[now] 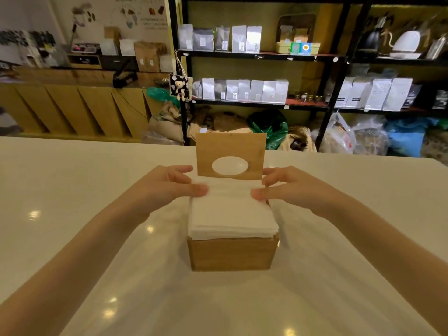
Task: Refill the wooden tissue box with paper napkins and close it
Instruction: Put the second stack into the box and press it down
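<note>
Napkins seated in open box, both hands on stack.
Box stands mid-table, lid upright behind. Napkins project above the rim. Left hand and right hand pinch the stack's side edges, thumbs on top.

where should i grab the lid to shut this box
Probably the free top edge of the lid, pinched from above: it stands upright at the back of the box, its lower edge hidden behind the napkins, so only the top is clear to grip.
</note>
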`<action>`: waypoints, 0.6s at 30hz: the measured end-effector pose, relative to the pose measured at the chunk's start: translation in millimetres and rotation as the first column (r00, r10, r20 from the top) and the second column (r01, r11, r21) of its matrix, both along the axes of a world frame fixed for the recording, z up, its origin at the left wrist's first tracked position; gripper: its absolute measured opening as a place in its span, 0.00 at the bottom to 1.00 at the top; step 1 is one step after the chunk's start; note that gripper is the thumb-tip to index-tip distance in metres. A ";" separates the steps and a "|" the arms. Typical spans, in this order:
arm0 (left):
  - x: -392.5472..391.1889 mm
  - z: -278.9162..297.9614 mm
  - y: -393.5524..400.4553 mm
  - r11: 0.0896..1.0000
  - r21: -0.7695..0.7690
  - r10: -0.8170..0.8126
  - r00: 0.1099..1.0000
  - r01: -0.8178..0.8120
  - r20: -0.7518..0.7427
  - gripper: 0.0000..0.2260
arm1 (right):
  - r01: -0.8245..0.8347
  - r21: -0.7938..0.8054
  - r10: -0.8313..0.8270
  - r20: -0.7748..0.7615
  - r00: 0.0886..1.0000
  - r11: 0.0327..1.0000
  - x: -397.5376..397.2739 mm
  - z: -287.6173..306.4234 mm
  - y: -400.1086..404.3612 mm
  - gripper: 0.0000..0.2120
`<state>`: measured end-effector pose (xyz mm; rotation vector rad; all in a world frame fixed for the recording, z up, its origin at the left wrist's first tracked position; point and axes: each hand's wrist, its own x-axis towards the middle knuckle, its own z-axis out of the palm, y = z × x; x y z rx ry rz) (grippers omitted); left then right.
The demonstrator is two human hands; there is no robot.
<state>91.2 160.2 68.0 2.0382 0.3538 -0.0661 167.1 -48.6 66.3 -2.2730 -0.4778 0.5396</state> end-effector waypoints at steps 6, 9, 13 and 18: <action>9.0 0.4 0.8 0.963 0.270 0.012 1.000 -0.018 0.023 0.11 | 0.002 -0.199 0.056 0.281 0.958 0.980 1.3 -4.2 1.0 0.15; 9.1 1.9 -4.2 0.927 0.375 0.007 0.999 -0.019 0.031 0.10 | 0.015 -0.265 0.084 0.357 0.931 0.964 0.3 -5.7 3.2 0.12; 12.1 -2.1 -10.8 0.835 0.550 -0.034 0.999 0.028 0.000 0.13 | 0.024 -0.338 0.139 0.449 0.883 0.941 -2.1 -9.4 6.4 0.11; 13.8 -7.2 -12.7 0.784 0.619 -0.049 0.999 0.050 -0.018 0.13 | 0.025 -0.403 0.198 0.502 0.842 0.915 -6.4 -12.1 9.1 0.10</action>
